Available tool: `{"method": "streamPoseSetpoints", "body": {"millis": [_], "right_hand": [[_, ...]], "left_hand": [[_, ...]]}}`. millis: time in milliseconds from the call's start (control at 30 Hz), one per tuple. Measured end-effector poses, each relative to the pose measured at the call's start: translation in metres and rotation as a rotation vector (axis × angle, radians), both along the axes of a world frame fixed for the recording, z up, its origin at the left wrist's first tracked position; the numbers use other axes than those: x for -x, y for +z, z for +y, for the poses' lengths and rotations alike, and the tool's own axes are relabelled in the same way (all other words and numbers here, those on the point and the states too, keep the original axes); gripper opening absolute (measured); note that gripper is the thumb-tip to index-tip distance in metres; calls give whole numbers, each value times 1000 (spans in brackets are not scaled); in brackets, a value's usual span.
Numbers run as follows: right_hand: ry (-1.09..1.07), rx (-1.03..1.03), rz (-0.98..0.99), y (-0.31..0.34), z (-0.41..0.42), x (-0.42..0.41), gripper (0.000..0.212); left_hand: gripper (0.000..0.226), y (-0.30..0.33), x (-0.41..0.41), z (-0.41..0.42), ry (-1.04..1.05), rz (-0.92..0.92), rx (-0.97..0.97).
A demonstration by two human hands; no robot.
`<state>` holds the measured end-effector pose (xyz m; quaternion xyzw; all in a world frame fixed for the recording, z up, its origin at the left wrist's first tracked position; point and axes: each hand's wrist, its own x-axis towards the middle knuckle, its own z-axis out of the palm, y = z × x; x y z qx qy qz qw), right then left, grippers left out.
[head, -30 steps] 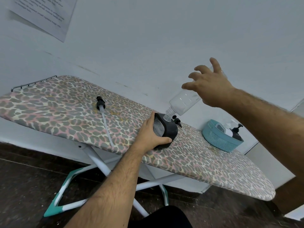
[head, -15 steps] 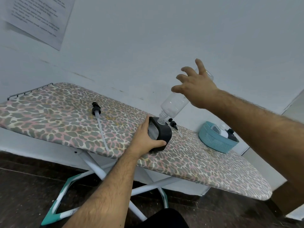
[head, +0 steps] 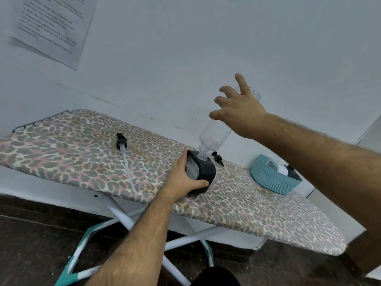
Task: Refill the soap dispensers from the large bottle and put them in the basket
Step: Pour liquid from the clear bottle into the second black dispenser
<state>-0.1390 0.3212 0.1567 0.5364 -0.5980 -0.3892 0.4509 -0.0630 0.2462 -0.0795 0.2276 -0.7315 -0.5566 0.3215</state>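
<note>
A black soap dispenser [head: 205, 172] stands on the leopard-print ironing board [head: 72, 153]. My left hand [head: 181, 180] grips its side. A large clear bottle [head: 214, 135] is tipped upside down, its neck in the dispenser's opening. My right hand [head: 239, 108] holds the bottle's upper body, fingers partly spread and the index finger raised; the thumb is hidden. The dispenser's pump [head: 121, 141], with its long white tube, lies on the board to the left. A blue basket [head: 270, 178] at the right holds other dispensers [head: 278, 167].
A small black cap [head: 217, 157] lies on the board just behind the dispenser. The board stands against a white wall, and its narrow end points right. A printed sheet [head: 51, 27] hangs on the wall at the upper left. The floor below is dark.
The bottle stays inverted over the dispenser while my right hand shifts slightly left with it. My left hand keeps its grip. The view has shifted a little.
</note>
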Motion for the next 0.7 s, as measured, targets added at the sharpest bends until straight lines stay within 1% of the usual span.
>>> {"method": "streamPoseSetpoints", "body": {"millis": [267,700], "right_hand": [[-2,9,-21,0,4,6,51],[9,-24,23,3,0,6,48]], "left_hand": [[131,-2,1,-2,12,-9,5],[130,-3,3,-4,12,2,3]]}}
